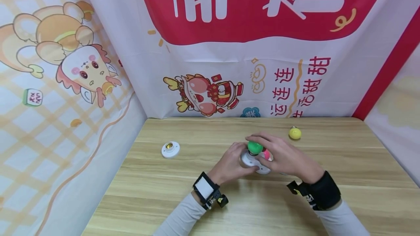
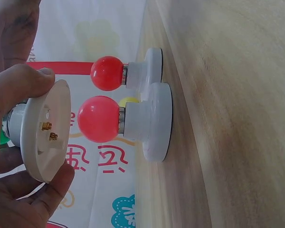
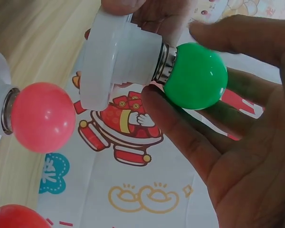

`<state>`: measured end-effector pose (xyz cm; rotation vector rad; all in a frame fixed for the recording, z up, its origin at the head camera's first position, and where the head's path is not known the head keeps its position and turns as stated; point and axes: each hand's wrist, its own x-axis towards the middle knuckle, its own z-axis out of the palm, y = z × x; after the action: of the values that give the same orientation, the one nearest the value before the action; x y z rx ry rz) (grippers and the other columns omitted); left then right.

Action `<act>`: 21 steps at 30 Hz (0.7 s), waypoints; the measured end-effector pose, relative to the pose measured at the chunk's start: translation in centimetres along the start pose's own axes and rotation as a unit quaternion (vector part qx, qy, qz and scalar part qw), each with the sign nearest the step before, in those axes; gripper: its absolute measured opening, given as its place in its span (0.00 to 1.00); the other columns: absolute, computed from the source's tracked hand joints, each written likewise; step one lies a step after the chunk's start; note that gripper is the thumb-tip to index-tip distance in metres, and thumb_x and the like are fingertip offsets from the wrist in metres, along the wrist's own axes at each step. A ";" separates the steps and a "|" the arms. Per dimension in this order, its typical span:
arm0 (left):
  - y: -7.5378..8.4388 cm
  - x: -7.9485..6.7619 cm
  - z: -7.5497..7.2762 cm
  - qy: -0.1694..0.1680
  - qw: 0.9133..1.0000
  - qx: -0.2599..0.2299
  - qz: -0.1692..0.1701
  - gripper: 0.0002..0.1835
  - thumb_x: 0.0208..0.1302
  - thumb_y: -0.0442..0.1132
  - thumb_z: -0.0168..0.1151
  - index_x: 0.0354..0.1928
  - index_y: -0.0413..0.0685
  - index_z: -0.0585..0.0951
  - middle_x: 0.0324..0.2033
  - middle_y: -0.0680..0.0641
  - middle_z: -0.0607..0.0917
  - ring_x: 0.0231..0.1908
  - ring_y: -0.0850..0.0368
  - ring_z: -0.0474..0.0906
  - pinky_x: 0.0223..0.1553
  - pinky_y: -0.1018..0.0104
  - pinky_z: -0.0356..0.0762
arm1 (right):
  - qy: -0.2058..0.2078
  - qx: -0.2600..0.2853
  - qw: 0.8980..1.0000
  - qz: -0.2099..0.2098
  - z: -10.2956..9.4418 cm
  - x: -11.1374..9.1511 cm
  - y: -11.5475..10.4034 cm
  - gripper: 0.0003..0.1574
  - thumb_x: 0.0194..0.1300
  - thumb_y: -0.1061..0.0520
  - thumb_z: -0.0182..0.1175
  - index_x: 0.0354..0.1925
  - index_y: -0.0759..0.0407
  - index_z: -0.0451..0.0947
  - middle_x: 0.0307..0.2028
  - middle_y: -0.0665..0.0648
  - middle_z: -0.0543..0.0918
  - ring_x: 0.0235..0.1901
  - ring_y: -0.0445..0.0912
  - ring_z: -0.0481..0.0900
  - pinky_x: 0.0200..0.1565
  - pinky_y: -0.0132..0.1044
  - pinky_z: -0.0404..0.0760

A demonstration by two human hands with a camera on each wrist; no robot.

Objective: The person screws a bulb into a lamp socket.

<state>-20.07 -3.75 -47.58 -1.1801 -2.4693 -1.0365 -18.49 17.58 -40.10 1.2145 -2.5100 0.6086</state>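
Observation:
My left hand (image 1: 229,163) grips a white lamp socket (image 3: 137,54) by its round base, holding it above the table. In the left wrist view its hollow underside faces the camera, showing brass screws (image 2: 47,126). A green light bulb (image 3: 197,76) sits in the socket's mouth, part of its metal cap still showing. Around this bulb curl the fingers of my right hand (image 1: 282,154), one fingertip right at the bulb's neck. Close by, a pink bulb (image 2: 99,118) and a red bulb (image 2: 107,73) stand upright in white sockets on the table.
Off to the left on the wooden table (image 1: 137,192) lies a bulbless white socket (image 1: 170,150). A yellow bulb (image 1: 295,133) rests toward the back right. Printed cloth (image 1: 210,57) hangs behind the table and along its sides.

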 end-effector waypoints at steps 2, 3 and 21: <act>0.0 0.0 0.0 0.002 1.000 -0.001 -0.001 0.40 0.55 0.56 0.69 0.68 0.53 0.67 0.60 0.53 0.75 0.59 0.62 0.66 0.58 0.68 0.73 | 0.004 -0.002 1.000 0.000 0.0 0.0 0.0 0.37 0.55 0.54 0.69 0.64 0.48 0.71 0.59 0.54 0.76 0.55 0.47 0.75 0.50 0.44 0.82; 0.0 0.0 0.0 0.002 1.000 -0.002 0.000 0.40 0.55 0.56 0.69 0.68 0.53 0.67 0.60 0.53 0.75 0.59 0.62 0.66 0.58 0.68 0.73 | 0.007 -0.004 1.000 0.001 0.0 0.0 0.0 0.36 0.55 0.55 0.70 0.63 0.49 0.72 0.58 0.54 0.76 0.54 0.46 0.76 0.50 0.43 0.82; 0.1 0.0 0.1 -0.013 1.000 0.000 -0.005 0.39 0.55 0.56 0.69 0.67 0.53 0.67 0.60 0.54 0.75 0.58 0.62 0.66 0.58 0.69 0.72 | 0.010 -0.026 0.999 0.022 0.2 0.2 0.2 0.34 0.56 0.43 0.69 0.59 0.50 0.74 0.55 0.54 0.77 0.48 0.44 0.79 0.44 0.38 0.85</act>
<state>-19.98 -3.62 -47.63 -1.1894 -2.4970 -1.0293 -18.77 17.41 -40.19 1.1320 -2.5258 0.5591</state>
